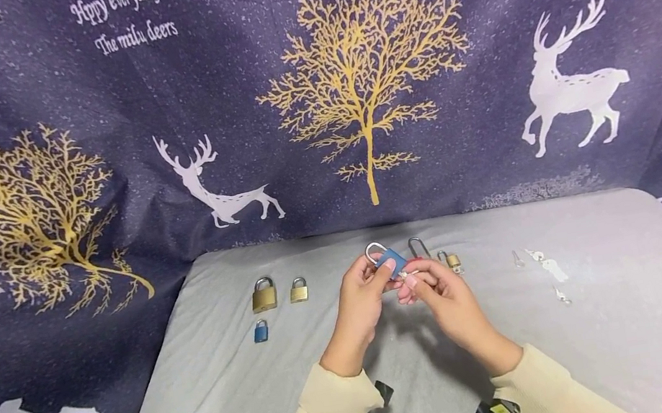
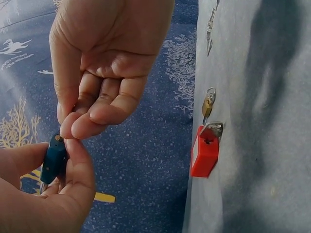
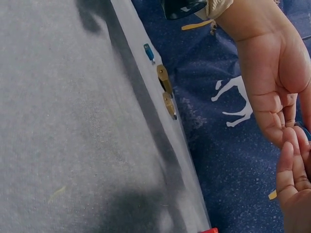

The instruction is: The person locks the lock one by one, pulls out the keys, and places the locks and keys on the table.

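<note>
A blue padlock is held up above the table in my left hand, its silver shackle pointing up and left. In the left wrist view the thumb and fingers grip the padlock by its sides, and its brass keyhole faces the other hand. My right hand pinches a small silver key at the padlock's lower end. Fingertips hide most of that key, so how deep it sits cannot be seen. The right wrist view shows both hands meeting at its right edge, the padlock mostly covered.
Left on the grey table lie a large brass padlock, a smaller brass one and a small blue one. Behind my hands are a red padlock and a small brass padlock with keys. Loose keys lie right.
</note>
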A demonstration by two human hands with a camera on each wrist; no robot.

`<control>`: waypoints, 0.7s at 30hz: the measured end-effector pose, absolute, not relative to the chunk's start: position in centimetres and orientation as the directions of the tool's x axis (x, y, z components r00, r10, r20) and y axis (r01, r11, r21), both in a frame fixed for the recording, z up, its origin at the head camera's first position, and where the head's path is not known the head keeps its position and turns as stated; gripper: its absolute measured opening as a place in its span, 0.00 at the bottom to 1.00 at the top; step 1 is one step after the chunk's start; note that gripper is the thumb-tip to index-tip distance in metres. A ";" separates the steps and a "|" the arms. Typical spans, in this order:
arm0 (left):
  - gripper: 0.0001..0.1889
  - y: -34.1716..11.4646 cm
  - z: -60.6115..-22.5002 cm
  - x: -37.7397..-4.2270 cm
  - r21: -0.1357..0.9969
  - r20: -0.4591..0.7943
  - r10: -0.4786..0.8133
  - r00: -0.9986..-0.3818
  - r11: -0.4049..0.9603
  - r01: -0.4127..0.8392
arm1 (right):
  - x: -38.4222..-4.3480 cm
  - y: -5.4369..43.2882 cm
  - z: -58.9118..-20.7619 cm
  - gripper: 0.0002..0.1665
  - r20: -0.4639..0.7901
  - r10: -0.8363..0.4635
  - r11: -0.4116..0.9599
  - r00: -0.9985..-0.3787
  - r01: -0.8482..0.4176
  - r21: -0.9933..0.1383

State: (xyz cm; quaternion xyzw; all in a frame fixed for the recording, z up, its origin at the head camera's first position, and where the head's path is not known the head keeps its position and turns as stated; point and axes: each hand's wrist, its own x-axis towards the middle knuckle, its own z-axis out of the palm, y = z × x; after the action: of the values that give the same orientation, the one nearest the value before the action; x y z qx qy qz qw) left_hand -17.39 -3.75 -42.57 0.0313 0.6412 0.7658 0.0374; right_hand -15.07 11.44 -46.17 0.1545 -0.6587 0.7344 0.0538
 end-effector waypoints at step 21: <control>0.11 -4.1 -42.6 -17.8 0.987 0.009 0.065 -0.998 -0.158 -0.001 | -15.1 11.6 -46.2 0.16 0.315 -0.157 -0.023 -0.936 -0.315 -0.949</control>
State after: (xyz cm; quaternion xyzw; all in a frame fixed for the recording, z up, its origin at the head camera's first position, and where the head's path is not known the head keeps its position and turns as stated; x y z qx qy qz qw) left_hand -17.81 -4.15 -42.63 0.0247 0.6484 0.7606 0.0217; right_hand -15.07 11.56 -46.20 0.1694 -0.6966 0.6948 0.0572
